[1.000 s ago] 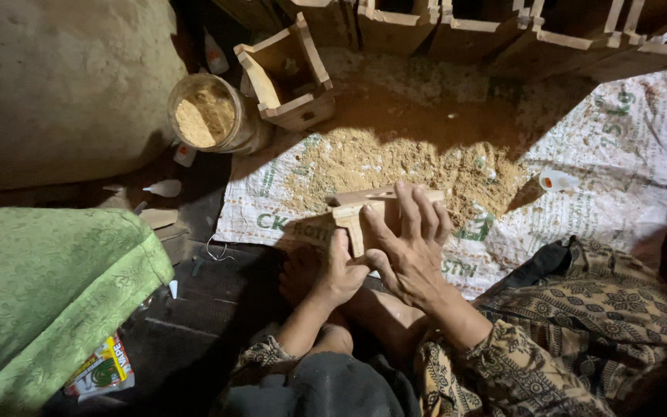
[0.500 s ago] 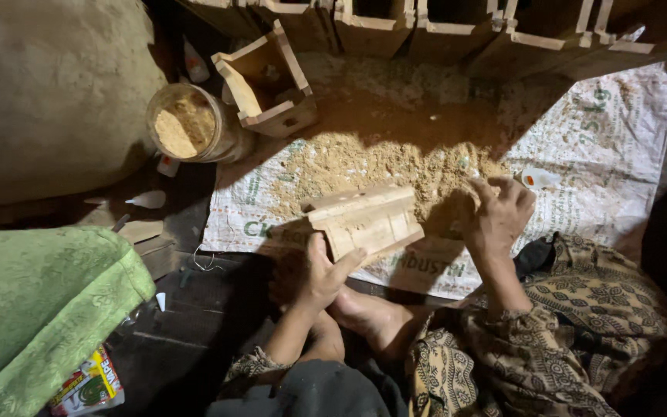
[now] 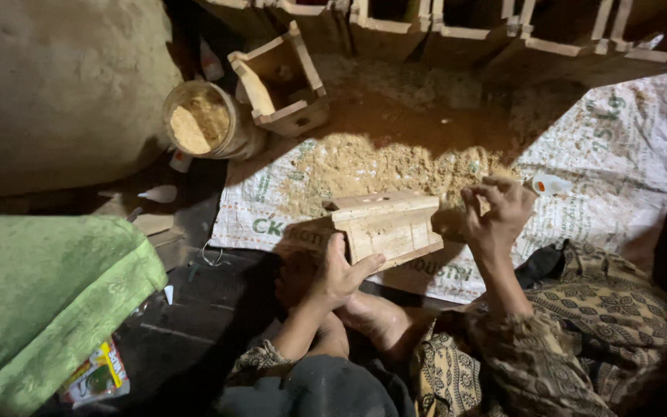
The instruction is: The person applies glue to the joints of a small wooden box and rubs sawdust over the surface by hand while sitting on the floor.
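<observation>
A white woven sack (image 3: 604, 154) with green lettering is lying spread on the floor, sawdust (image 3: 380, 166) heaped at its far edge; a small colourful packet (image 3: 96, 376) is lying off the sack's near-left corner; the left hand (image 3: 339, 272) is gripping the near-left end of a wooden box (image 3: 386, 224) over the sack's near edge; the right hand (image 3: 496, 216), fingers curled, is pinching sawdust just beside the box's right end; bare sack is lying open rightward.
</observation>
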